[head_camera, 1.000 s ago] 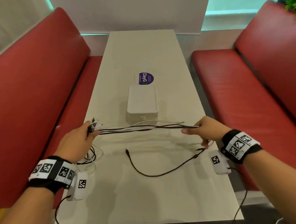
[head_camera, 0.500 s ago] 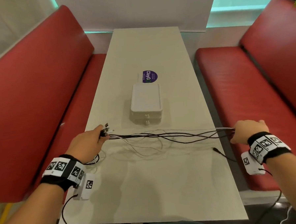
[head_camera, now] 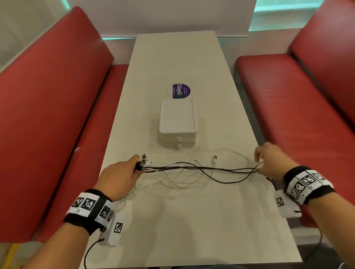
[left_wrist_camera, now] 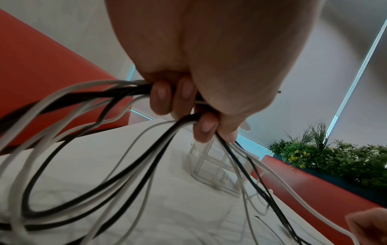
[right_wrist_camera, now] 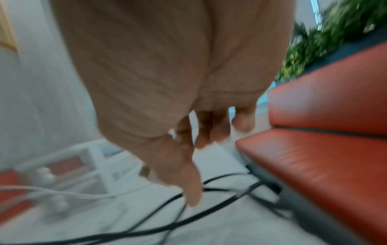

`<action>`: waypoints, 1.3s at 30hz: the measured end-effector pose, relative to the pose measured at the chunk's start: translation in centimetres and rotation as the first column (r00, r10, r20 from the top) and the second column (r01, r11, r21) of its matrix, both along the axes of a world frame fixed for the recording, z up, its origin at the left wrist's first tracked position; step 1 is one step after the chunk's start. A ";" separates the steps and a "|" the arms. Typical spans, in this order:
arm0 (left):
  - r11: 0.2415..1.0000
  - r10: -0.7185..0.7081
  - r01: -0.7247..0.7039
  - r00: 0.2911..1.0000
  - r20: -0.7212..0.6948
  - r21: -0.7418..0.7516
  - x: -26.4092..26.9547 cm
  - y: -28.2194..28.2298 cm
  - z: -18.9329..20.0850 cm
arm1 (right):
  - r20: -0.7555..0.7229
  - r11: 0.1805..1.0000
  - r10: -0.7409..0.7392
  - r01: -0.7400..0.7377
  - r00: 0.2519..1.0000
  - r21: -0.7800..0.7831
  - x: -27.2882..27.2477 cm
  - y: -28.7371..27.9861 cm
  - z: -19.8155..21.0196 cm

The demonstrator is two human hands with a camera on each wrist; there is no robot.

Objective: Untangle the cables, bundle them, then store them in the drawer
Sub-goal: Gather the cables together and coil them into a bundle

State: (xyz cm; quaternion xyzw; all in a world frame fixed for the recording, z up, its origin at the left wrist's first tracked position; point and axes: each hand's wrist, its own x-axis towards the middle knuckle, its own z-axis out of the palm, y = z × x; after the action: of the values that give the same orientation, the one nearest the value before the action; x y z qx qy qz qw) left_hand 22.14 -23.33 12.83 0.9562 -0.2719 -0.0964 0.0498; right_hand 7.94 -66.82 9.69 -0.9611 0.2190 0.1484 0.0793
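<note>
Several black and white cables [head_camera: 195, 168] stretch across the near part of the white table [head_camera: 187, 226]. My left hand [head_camera: 138, 167] grips their plug ends in a fist, and in the left wrist view its fingers [left_wrist_camera: 184, 99] curl round the black and white cables [left_wrist_camera: 69, 97]. At the table's right edge my right hand [head_camera: 260, 163] hovers with its fingers hanging straight and relaxed [right_wrist_camera: 199, 157]. In that blurred view its thumb brushes a black cable [right_wrist_camera: 230, 198]. Just behind the cables stands a small white two-drawer box [head_camera: 178, 124], both drawers closed.
Red padded benches [head_camera: 48, 120] [head_camera: 294, 111] flank the table on both sides. A purple sticker [head_camera: 181, 91] lies behind the drawer box. A white cable's loose plug [head_camera: 215, 159] rests on the table. Green plants [left_wrist_camera: 335, 159] stand beyond the right bench.
My right hand slid right along the cables past the table edge, then came back a little with its fingers loosened. The taut cables have gone slack and sag onto the table.
</note>
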 end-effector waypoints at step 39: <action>0.271 -0.422 -0.596 0.633 -0.649 -0.756 -3.0 -5.4 3.0 | 0.365 0.816 0.305 -0.439 0.880 0.376 2.7 10.5 4.9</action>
State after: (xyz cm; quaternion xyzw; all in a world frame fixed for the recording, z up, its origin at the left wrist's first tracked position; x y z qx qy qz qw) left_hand 19.12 -28.69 15.86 0.5924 -0.1588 -0.3038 0.7291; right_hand 10.64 -56.28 14.59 -0.9516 -0.0296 0.0661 0.2987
